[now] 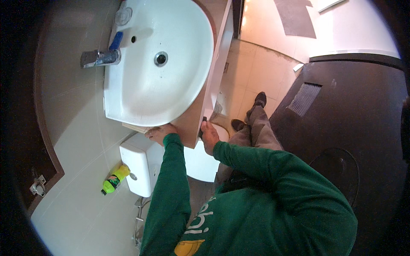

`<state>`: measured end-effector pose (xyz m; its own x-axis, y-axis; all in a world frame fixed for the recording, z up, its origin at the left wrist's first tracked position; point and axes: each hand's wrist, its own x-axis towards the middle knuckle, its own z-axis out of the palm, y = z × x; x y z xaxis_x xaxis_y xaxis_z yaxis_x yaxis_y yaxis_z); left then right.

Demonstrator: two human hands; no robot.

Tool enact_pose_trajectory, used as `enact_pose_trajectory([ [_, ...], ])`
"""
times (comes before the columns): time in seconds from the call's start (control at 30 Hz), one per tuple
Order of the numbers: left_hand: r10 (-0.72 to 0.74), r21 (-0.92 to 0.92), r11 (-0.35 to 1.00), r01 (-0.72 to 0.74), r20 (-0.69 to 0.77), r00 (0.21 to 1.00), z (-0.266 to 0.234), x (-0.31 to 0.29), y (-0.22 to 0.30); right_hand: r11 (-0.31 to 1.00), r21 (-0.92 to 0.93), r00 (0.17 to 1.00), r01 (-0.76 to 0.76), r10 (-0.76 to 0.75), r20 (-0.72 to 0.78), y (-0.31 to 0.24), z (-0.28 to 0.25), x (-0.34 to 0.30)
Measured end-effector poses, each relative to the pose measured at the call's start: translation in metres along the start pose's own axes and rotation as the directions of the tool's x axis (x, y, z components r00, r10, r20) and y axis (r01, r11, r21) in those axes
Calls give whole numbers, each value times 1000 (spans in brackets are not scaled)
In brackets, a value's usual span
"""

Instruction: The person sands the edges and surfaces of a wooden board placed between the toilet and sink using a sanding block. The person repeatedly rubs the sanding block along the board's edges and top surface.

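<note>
My left hand (159, 133) lies against the edge of the brown counter (191, 124), just beneath the rim of the white basin (171, 89), and holds nothing. My right hand (209, 136) is a short way to the right at the counter's corner, fingers closed on a small dark object (202, 126) that touches the white cabinet front (215, 72). What the dark object is I cannot make out. Both arms wear green sleeves.
A chrome tap (99, 57) with a blue lever (115, 41) stands at the basin's left side. A white toilet cistern (137, 164) and bowl (200, 166) sit right by my hands. A yellow-green bottle (113, 179) lies near the cistern. A dark panel (341, 123) fills the right.
</note>
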<state>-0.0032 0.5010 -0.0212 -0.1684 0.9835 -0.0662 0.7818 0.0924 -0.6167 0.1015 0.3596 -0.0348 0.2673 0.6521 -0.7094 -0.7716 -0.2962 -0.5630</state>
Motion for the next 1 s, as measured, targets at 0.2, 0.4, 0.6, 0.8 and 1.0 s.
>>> enact_pose_trajectory([
  [0.2, -153, -536, 836, 116, -24, 988, -2, -7, 0, 998, 23, 996, -66, 67, -56, 29, -16, 33],
  [0.4, -293, -681, 649, 338, 186, 938, -23, -12, -3, 970, 242, 998, 28, -14, -59, -89, -16, 86],
  [0.6, -256, -750, 513, 419, 332, 908, -26, -15, -2, 996, 88, 983, 28, -12, -181, -252, -41, 194],
  [0.8, -217, -571, 697, 433, 408, 887, 44, -18, -35, 963, -125, 966, 237, -248, -74, -338, -70, 292],
  [1.0, -496, -427, -390, 816, 844, 204, -26, -151, 14, 832, -449, 943, 325, -251, 218, -387, -126, 348],
])
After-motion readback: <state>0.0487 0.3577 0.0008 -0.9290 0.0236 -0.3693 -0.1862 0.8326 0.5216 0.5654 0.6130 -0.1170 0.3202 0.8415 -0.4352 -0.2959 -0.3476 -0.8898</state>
